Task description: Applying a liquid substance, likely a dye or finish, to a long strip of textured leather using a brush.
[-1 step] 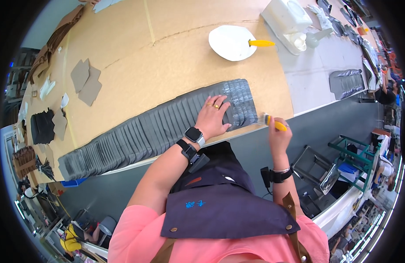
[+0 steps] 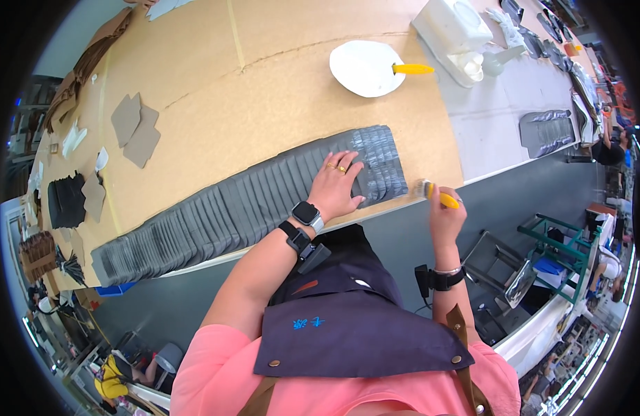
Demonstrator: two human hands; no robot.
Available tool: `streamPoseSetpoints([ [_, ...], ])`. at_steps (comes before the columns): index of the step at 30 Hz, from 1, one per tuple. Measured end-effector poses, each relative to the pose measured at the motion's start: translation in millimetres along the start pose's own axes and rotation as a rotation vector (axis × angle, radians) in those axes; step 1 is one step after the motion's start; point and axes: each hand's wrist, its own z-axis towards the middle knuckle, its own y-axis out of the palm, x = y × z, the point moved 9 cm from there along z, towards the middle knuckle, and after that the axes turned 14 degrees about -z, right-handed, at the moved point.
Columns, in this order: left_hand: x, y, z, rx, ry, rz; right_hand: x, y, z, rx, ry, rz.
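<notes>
A long row of overlapping dark grey leather-like pieces [image 2: 223, 197] lies fanned out along the table's near edge. My left hand [image 2: 334, 186] rests on it near the right end, fingers spread and flat, holding nothing. Just past those fingers, the exposed strips at the row's right end look wet and shiny. My right hand [image 2: 446, 215] grips a small paintbrush with a yellow handle [image 2: 447, 200]. Its pale bristles point left, slightly apart from the row's right end and near the table edge.
Farther back stands a white bowl [image 2: 358, 73] with another yellow handle [image 2: 413, 68] leaning in it. A white plastic jug [image 2: 453, 31] is at the back right. Brown flat pieces [image 2: 136, 128] lie left; another grey stack [image 2: 546, 133] sits at the far right. Below the edge stands a stool [image 2: 496, 267].
My right hand and the brush have shifted slightly right, away from the grey row. My left hand stays in place.
</notes>
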Motion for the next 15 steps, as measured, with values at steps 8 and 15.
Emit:
streamPoseSetpoints([
  [8,1,2,1,-0.036,-0.028,0.011,-45,53,22,-0.267,0.131,0.404],
  [15,-3,0,-3,-0.017,-0.036,0.004,-7,36,59,-0.084,0.119,0.17],
])
